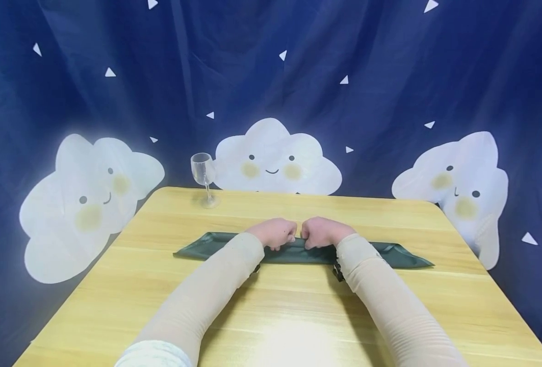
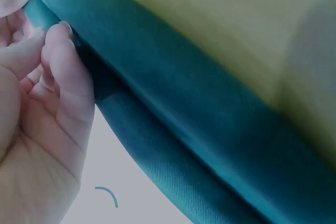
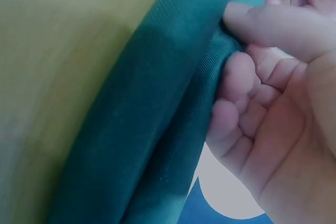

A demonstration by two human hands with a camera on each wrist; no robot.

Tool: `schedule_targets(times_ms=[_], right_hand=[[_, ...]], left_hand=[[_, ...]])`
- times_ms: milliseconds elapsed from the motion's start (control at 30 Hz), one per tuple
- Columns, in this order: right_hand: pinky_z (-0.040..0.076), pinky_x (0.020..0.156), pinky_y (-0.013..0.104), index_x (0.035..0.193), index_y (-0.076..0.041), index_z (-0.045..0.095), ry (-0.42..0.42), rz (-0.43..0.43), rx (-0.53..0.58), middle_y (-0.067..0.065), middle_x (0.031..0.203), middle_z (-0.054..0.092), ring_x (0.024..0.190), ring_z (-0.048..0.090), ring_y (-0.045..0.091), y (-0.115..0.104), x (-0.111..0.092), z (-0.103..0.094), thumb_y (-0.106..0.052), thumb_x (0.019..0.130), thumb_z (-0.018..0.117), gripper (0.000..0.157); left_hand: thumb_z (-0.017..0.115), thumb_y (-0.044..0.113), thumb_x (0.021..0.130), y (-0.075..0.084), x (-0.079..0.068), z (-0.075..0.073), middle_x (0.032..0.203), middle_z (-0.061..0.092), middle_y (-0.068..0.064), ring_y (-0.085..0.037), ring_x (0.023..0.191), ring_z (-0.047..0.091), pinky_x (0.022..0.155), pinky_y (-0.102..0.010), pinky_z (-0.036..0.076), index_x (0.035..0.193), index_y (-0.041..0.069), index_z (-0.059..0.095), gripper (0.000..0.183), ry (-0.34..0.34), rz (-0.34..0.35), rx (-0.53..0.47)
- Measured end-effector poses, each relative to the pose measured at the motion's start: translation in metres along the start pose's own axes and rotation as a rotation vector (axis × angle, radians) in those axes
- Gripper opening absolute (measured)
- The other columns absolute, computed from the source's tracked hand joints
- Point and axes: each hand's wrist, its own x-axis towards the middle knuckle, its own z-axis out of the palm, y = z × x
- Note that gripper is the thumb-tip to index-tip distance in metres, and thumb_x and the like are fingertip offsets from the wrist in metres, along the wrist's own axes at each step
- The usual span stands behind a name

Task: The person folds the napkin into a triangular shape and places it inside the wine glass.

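Observation:
A dark green cloth napkin (image 1: 293, 256) lies across the table as a long, narrow folded strip with pointed ends. At the middle of its far edge, my left hand (image 1: 275, 233) and right hand (image 1: 325, 233) sit close together with a small gap between them. In the left wrist view, the left hand (image 2: 50, 108) pinches the napkin's edge (image 2: 173, 87) between thumb and curled fingers. The right wrist view has the right hand (image 3: 278, 108) gripping the same edge, thumb on the cloth (image 3: 136, 98) and fingers curled beneath. Both layers of the fold show there.
A clear wine glass (image 1: 203, 171) stands upright at the table's far left, beyond the napkin. The light wooden table (image 1: 289, 300) ends at a dark blue curtain (image 1: 271, 76) printed with white clouds and triangles.

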Motion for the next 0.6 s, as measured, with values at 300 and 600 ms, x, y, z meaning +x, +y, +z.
schedule_targets(times_ms=[300, 600], right_hand=[[0.054, 0.068, 0.035, 0.112, -0.005, 0.069, -0.037, 0.079, 0.137, 0.004, 0.099, 0.069, 0.065, 0.067, 0.018, 0.0016, -0.0025, -0.0024, -0.01, 0.097, 0.067, 0.016], [0.052, 0.081, 0.036, 0.089, -0.012, 0.068, 0.066, -0.008, -0.044, -0.003, 0.087, 0.065, 0.083, 0.061, 0.017, 0.0008, 0.0012, 0.0029, -0.009, 0.083, 0.074, 0.01]], left_hand=[[0.067, 0.025, 0.1, -0.001, 0.0064, 0.004, 0.086, 0.064, 0.004, -0.008, 0.053, 0.062, 0.08, -0.028, 0.051, 0.093, 0.015, 0.061, 0.014, 0.042, -0.01, 0.128], [0.074, 0.029, 0.094, 0.005, 0.0053, 0.0033, 0.074, 0.058, 0.007, -0.013, 0.071, 0.055, 0.07, -0.03, 0.047, 0.081, 0.018, 0.058, 0.023, 0.117, 0.005, 0.293]])
